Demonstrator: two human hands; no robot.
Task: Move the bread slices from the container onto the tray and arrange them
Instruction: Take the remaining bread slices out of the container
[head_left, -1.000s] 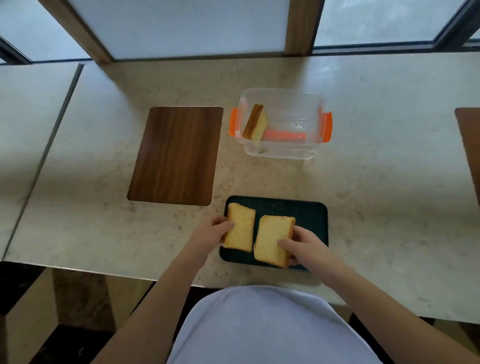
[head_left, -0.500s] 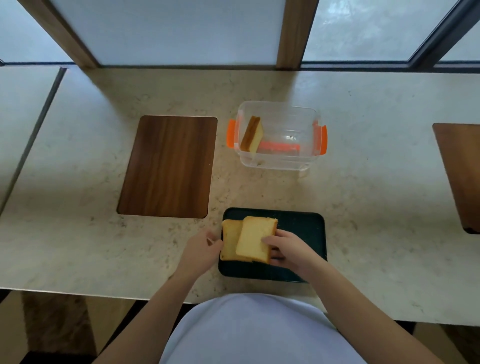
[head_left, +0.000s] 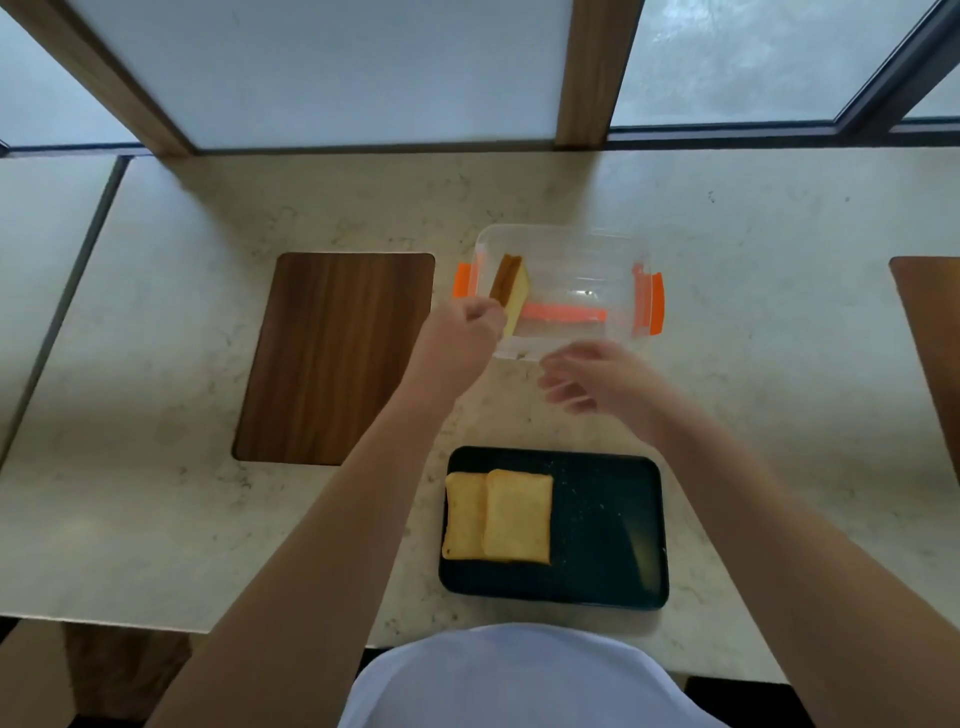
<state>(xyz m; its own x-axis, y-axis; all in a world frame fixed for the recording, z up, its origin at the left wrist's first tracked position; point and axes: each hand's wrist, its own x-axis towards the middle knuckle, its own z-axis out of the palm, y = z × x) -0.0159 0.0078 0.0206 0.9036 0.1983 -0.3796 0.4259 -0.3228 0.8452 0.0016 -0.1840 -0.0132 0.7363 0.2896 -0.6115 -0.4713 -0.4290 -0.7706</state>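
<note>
A clear plastic container (head_left: 613, 249) with orange clips stands on the counter, and one bread slice (head_left: 514, 291) leans upright against its left wall. My left hand (head_left: 470, 325) has its fingers curled at the container's near left corner, touching that slice; whether it grips the slice or the rim is unclear. My right hand (head_left: 597, 382) hovers blurred just in front of the container, fingers spread and holding nothing. Nearer me lies the dark tray (head_left: 608, 525). Two bread slices lie flat at its left end, the right slice (head_left: 517, 514) overlapping the left slice (head_left: 462, 514).
A wooden board (head_left: 332, 358) lies to the left of the container and tray. Another wooden board (head_left: 935, 332) shows at the right edge. The window frame (head_left: 587, 73) runs behind the counter. The counter's front edge is close to my body.
Both hands have let go of the slices on the tray and moved up to the container. The two slices now lie overlapped at the tray's left end. The camera tilted down.
</note>
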